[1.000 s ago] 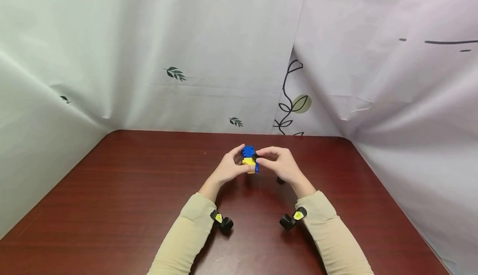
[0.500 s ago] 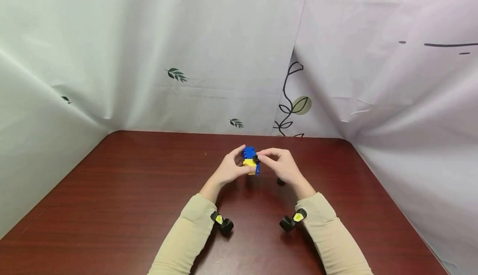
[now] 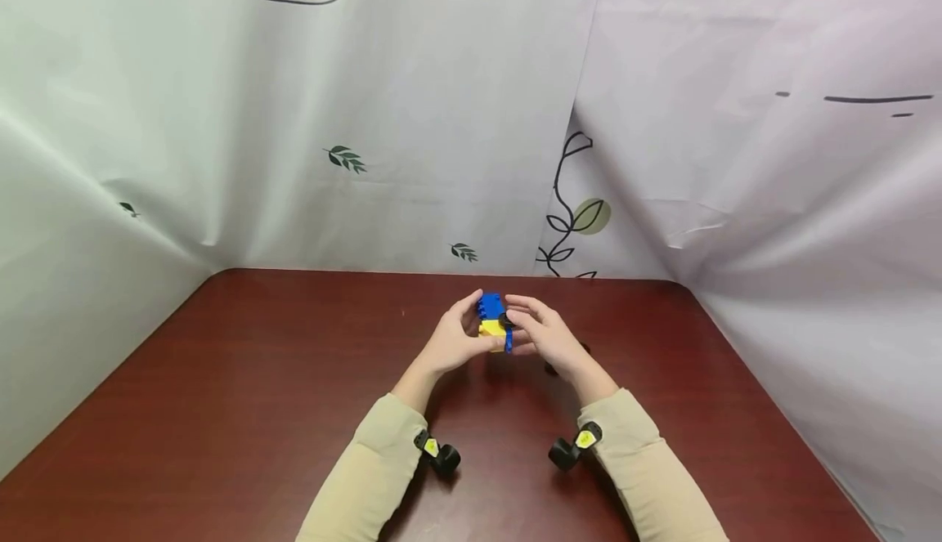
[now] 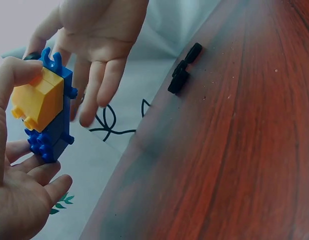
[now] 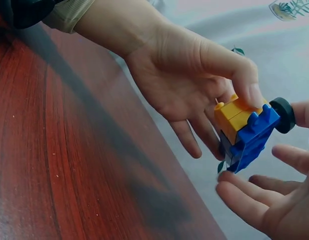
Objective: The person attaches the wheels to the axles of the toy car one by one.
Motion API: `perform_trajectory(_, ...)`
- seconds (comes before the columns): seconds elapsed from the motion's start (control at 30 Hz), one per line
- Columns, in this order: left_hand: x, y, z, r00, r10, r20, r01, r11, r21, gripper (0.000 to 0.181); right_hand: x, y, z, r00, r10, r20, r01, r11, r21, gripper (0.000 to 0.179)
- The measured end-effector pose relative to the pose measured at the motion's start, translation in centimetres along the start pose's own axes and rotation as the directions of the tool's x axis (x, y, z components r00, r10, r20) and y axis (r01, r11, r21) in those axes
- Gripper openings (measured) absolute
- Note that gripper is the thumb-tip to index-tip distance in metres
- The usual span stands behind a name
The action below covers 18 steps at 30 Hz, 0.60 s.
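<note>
The left hand (image 3: pixel 450 341) grips the blue-and-yellow toy (image 4: pixel 42 102) above the table (image 3: pixel 294 411); the right hand (image 3: pixel 550 339), fingers loosely spread, touches a black wheel (image 5: pixel 283 115). The blocks look joined; whether the wheel is seated is unclear; other black parts (image 4: pixel 179 81) lie unattached.

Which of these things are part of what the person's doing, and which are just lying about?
In the job:
Blue-and-yellow plastic block assembly, held by the left hand
Round black wheel at its blue edge, touched by the right hand

Just about:
Black wheel-like piece, untouched on the dark red wood-grained table; possibly a part for later
White leaf-printed backdrop
</note>
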<state>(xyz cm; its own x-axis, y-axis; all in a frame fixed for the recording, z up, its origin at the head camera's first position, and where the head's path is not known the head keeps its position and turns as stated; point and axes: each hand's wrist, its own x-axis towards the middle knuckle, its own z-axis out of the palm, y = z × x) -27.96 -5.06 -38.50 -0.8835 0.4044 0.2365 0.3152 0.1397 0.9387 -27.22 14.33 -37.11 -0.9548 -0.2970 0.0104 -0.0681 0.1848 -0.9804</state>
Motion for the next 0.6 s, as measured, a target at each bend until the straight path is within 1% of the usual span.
perform_trajectory(0.1, 0.5, -1.4, 0.2, 1.000, 0.002, -0.022, -0.002, 1.000, 0.003, 0.088, 0.0, 0.2, 0.0, 0.997, 0.049, 0.054, -0.052, 0.997, 0.051, 0.055)
perform_trajectory(0.17, 0.5, -2.0, 0.2, 0.999, 0.001, -0.042, -0.001, 1.000, 0.006, 0.088, 0.0, 0.2, 0.2, 0.993, 0.067, 0.102, -0.076, 0.993, 0.086, 0.057)
perform_trajectory(0.3, 0.3, -2.2, 0.2, 0.999, 0.020, -0.049, -0.019, 1.000, 0.012, 0.088, -0.1, 0.3, 0.3, 0.980, 0.082, 0.182, -0.108, 0.984, 0.141, 0.058)
perform_trajectory(0.4, 0.4, -2.0, 0.3, 0.999, 0.041, -0.033, -0.040, 0.999, 0.010, 0.089, -0.1, 0.2, 0.2, 0.976, 0.090, 0.199, -0.124, 0.978, 0.167, 0.057)
perform_trajectory(0.47, 0.1, -0.9, 0.4, 1.000, 0.031, -0.006, -0.031, 0.999, 0.010, 0.088, -0.2, 0.1, 0.1, 0.975, 0.101, 0.196, -0.136, 0.975, 0.175, 0.056)
perform_trajectory(0.6, -0.5, 1.3, 0.4, 1.000, 0.010, 0.028, -0.011, 1.000, 0.010, 0.086, -0.2, -0.1, -0.1, 0.978, 0.117, 0.175, -0.150, 0.970, 0.190, 0.056)
